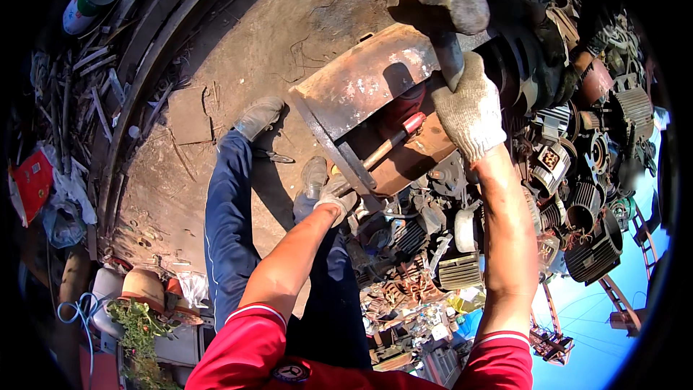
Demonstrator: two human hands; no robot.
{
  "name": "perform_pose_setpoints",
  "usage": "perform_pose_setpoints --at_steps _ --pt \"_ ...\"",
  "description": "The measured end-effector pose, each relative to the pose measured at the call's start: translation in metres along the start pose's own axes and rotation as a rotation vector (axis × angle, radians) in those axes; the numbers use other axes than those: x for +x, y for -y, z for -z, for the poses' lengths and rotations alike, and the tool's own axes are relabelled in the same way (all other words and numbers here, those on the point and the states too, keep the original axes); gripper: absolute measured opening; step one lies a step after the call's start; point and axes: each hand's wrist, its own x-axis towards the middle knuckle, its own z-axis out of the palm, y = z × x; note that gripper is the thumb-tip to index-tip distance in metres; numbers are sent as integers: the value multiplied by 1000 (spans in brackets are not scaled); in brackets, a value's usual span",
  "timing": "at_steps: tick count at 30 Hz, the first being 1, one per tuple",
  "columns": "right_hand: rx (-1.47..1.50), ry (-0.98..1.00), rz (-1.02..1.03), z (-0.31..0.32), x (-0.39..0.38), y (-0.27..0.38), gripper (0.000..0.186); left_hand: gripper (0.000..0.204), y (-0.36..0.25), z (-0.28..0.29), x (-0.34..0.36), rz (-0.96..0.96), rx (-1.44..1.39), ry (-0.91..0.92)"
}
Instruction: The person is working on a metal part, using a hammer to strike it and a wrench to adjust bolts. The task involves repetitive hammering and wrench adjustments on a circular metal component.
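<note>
Old motor casings [599, 253] are crowding the ground to the right of the right hand [471, 110]; a leafy plant [137, 332] is sitting well left of and below the left hand [338, 201]; a rusty metal box [357, 87] is standing just beyond the left fist, its near edge lying between that fist and the rod's red end; the gloved left hand is gripping the rod [382, 153], which is slanting up-right into the box; the gloved right hand is clenching a hammer [451, 58], its head jutting above the fist.
</note>
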Motion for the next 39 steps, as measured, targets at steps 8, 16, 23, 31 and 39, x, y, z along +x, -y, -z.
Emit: perform_pose_setpoints --at_steps 8,16,23,31,39 --pt "112 -121 110 87 53 103 45 39 -131 9 -3 307 474 116" --pt "-451 377 -106 -11 24 -1 51 36 -234 27 3 354 554 317" --pt "-84 -10 182 43 118 134 37 52 -131 14 8 245 423 149" --pt "-238 504 -206 -35 153 3 41 61 -139 -4 8 144 644 134" --pt "-81 65 171 40 92 102 45 56 -146 9 -15 140 811 -56"
